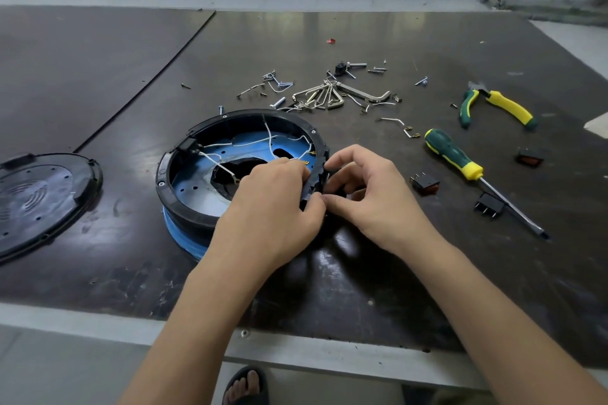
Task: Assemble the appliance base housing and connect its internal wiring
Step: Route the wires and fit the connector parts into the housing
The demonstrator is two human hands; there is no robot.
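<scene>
Base housing [171, 181] sits on table [362, 273], open side up, wires [269, 138] loose inside. My L hand [273, 204] pinches its right rim to steady it. R hand [368, 197] curls round a small black part [339, 189] there, prob. a switch.

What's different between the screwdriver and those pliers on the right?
The screwdriver has one straight handle and a long metal shaft; the pliers have two curved handles, spread apart. The screwdriver lies nearer, the pliers farther back. Both have green-and-yellow grips.

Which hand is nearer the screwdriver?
Right. The right hand sits left of the screwdriver, at the housing rim; the left hand is farther left, over the housing.
</scene>
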